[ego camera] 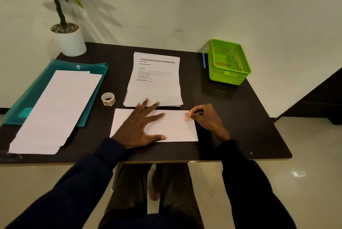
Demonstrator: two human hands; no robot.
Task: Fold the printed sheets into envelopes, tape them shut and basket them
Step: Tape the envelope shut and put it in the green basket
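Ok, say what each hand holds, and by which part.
Right hand pinches a small reddish tape piece by its right edge, at the envelope's upper right corner. Left hand presses flat on the envelope, gripping nothing.

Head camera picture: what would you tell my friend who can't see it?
A person's left hand presses flat on a white envelope on a dark table, while the right hand pinches a small reddish piece, likely tape, at its right end. Behind lie printed sheets, a tape roll and a green basket.
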